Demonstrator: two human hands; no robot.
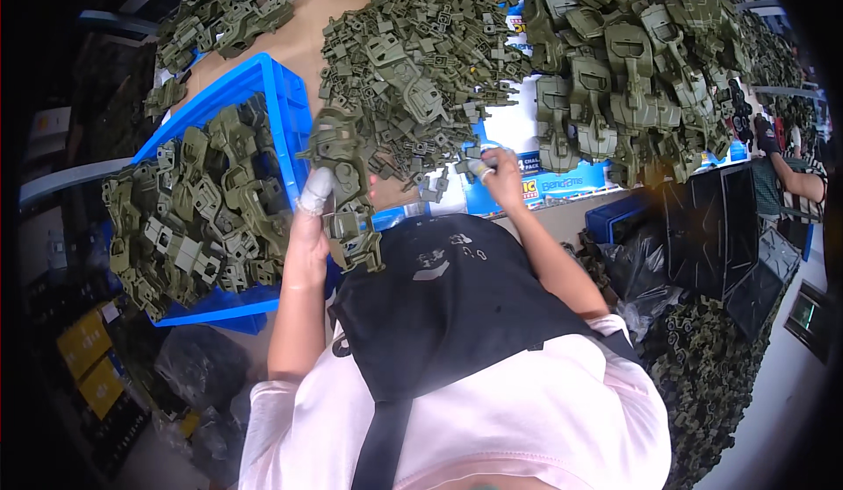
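Observation:
My left hand (313,198), with a pale cover on the thumb, grips an olive-green plastic vehicle body (341,149), held upright in front of my black apron. Its lower end hangs below the hand. To the right, my right hand (499,176) is closed at the near edge of a heap of small green plastic parts (439,60). A pale wrap shows on one of its fingers. Whatever lies between those fingertips is too small to make out.
A blue crate (285,112) full of green vehicle bodies stands at the left. Larger green shells (628,77) pile up at the right, over printed blue-and-white sheets (562,180). Dark bins (711,226) stand at lower right. At the far right, another person's arm (795,178) shows.

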